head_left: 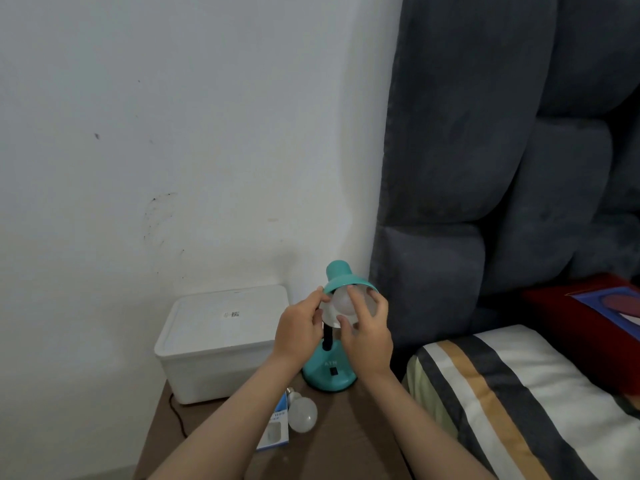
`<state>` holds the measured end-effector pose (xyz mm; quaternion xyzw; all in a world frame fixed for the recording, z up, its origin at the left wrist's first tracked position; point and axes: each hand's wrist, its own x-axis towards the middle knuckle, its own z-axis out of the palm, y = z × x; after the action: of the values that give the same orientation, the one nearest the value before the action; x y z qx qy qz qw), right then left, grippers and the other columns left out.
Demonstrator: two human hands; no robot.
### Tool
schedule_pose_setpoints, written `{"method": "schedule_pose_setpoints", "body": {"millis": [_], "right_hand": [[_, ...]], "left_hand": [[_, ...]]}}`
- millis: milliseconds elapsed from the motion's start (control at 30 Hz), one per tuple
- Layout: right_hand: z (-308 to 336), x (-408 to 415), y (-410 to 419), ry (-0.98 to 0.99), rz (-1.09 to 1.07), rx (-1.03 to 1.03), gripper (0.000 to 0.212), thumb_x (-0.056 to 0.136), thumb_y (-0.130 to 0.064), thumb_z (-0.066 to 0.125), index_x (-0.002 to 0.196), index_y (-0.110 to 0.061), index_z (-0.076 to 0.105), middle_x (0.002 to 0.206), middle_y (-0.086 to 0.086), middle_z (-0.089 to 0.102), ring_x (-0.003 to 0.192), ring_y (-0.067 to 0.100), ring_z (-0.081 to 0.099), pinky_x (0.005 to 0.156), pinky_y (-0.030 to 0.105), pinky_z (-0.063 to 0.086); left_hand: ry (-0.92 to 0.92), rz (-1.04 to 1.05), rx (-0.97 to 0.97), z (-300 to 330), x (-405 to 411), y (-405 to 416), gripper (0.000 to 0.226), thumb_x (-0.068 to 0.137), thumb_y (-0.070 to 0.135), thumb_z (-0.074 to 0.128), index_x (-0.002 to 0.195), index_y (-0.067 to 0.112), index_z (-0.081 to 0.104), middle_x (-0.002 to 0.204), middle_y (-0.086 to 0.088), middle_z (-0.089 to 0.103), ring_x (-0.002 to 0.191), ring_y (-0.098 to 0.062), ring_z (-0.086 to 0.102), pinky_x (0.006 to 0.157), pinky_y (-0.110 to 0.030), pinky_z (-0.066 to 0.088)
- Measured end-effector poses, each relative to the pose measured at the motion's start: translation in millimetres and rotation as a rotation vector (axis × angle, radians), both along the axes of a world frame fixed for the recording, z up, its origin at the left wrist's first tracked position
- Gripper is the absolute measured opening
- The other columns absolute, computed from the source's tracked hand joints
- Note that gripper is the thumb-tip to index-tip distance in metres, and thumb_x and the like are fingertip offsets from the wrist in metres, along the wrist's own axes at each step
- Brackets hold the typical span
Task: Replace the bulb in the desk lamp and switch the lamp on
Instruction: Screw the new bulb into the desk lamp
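Note:
A teal desk lamp point(329, 374) stands on a brown bedside table point(346, 445), its shade point(341, 276) tilted toward me. My left hand point(299, 329) pinches the shade's left rim. The fingers of my right hand point(367, 332) are curled around a white bulb point(341, 299) that sits inside the shade. Nearer to me, a second white bulb point(302, 414) lies on the table beside a blue and white bulb box point(275, 433). The lamp's black switch point(333, 371) shows on its base. The lamp is dark.
A white lidded plastic box point(221, 341) stands on the table left of the lamp, a black cord point(176, 415) trailing down below it. A grey padded headboard point(485, 168) and a striped pillow point(519, 393) lie to the right. A white wall is behind.

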<state>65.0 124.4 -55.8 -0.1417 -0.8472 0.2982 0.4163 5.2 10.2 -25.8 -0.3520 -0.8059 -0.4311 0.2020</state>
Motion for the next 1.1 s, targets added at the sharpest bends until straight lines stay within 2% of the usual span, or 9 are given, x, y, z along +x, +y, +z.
{"method": "schedule_pose_setpoints", "body": {"millis": [100, 200, 300, 500, 667, 800, 933, 1000, 1100], "right_hand": [[-1.1, -2.6, 1.9, -0.006, 0.009, 0.012, 0.045, 0.087, -0.016, 0.06, 0.129, -0.03, 0.05, 0.133, 0.007, 0.04, 0.084, 0.022, 0.062, 0.06, 0.025, 0.052], [-0.8, -2.7, 2.8, 0.015, -0.002, -0.042, 0.045, 0.087, -0.022, 0.063, 0.129, -0.026, 0.049, 0.126, 0.006, 0.042, 0.08, 0.019, 0.062, 0.059, 0.021, 0.049], [-0.4, -2.3, 2.8, 0.023, -0.027, -0.054, 0.047, 0.084, -0.028, 0.067, 0.128, -0.021, 0.051, 0.12, 0.009, 0.045, 0.08, 0.015, 0.057, 0.059, 0.024, 0.05], [-5.9, -5.0, 2.5, 0.002, 0.018, -0.02, 0.056, 0.083, -0.014, 0.066, 0.13, -0.034, 0.046, 0.131, 0.004, 0.037, 0.071, 0.012, 0.059, 0.055, 0.01, 0.043], [-4.7, -4.5, 2.3, 0.043, -0.022, -0.122, 0.047, 0.084, -0.024, 0.067, 0.128, -0.025, 0.049, 0.118, 0.005, 0.045, 0.078, 0.013, 0.055, 0.06, 0.023, 0.05], [-3.3, -4.7, 1.6, 0.05, -0.049, -0.206, 0.051, 0.081, -0.035, 0.07, 0.125, -0.022, 0.048, 0.112, 0.004, 0.047, 0.086, 0.018, 0.057, 0.062, 0.029, 0.052], [-8.2, -5.9, -1.7, 0.08, -0.048, -0.064, 0.054, 0.08, -0.019, 0.071, 0.128, -0.023, 0.047, 0.128, 0.009, 0.04, 0.089, 0.016, 0.056, 0.063, 0.026, 0.054], [-9.0, -7.1, -0.9, 0.075, -0.034, -0.005, 0.052, 0.084, -0.014, 0.066, 0.13, -0.028, 0.046, 0.137, 0.01, 0.036, 0.098, 0.019, 0.057, 0.064, 0.025, 0.055], [-8.1, -7.9, 0.4, 0.058, -0.028, -0.001, 0.047, 0.087, -0.016, 0.061, 0.13, -0.029, 0.047, 0.134, 0.007, 0.04, 0.099, 0.019, 0.058, 0.063, 0.021, 0.051]], "left_hand": [[0.004, -0.007, 0.002, -0.6, -1.6, 0.6, 0.031, 0.083, -0.002, 0.054, 0.105, 0.017, 0.062, 0.074, -0.008, 0.069, 0.052, -0.015, 0.055, 0.054, -0.027, 0.047], [0.022, -0.018, -0.011, -1.1, -2.9, 0.6, 0.028, 0.083, -0.002, 0.055, 0.103, 0.016, 0.063, 0.082, -0.01, 0.071, 0.045, -0.004, 0.046, 0.051, -0.011, 0.038], [0.021, -0.021, -0.012, -1.1, -2.4, -0.3, 0.028, 0.084, -0.001, 0.055, 0.103, 0.017, 0.062, 0.074, -0.008, 0.069, 0.045, -0.003, 0.045, 0.051, -0.007, 0.034], [-0.008, -0.018, 0.027, -0.7, -3.1, -1.4, 0.027, 0.083, -0.002, 0.056, 0.1, 0.018, 0.063, 0.06, -0.004, 0.062, 0.044, -0.009, 0.046, 0.051, -0.017, 0.039], [0.01, -0.027, 0.017, -4.1, -4.8, -0.6, 0.028, 0.082, -0.002, 0.056, 0.099, 0.019, 0.062, 0.08, -0.011, 0.071, 0.046, -0.013, 0.05, 0.051, -0.029, 0.047], [0.01, -0.016, 0.022, -5.1, -5.0, 0.8, 0.028, 0.081, -0.003, 0.055, 0.097, 0.019, 0.062, 0.069, -0.011, 0.067, 0.043, -0.009, 0.042, 0.049, -0.026, 0.041], [0.0, -0.017, 0.03, -4.3, -4.0, -0.1, 0.025, 0.082, -0.002, 0.056, 0.098, 0.017, 0.062, 0.082, -0.013, 0.071, 0.048, -0.015, 0.052, 0.053, -0.033, 0.051], [-0.001, -0.016, 0.024, -3.8, -4.0, -0.3, 0.025, 0.083, -0.002, 0.056, 0.099, 0.015, 0.062, 0.078, -0.01, 0.07, 0.049, -0.014, 0.052, 0.053, -0.029, 0.048], [0.004, -0.012, 0.023, -3.4, -3.2, -0.3, 0.024, 0.082, -0.002, 0.057, 0.099, 0.014, 0.063, 0.074, -0.009, 0.069, 0.048, -0.012, 0.05, 0.052, -0.024, 0.044]]}}
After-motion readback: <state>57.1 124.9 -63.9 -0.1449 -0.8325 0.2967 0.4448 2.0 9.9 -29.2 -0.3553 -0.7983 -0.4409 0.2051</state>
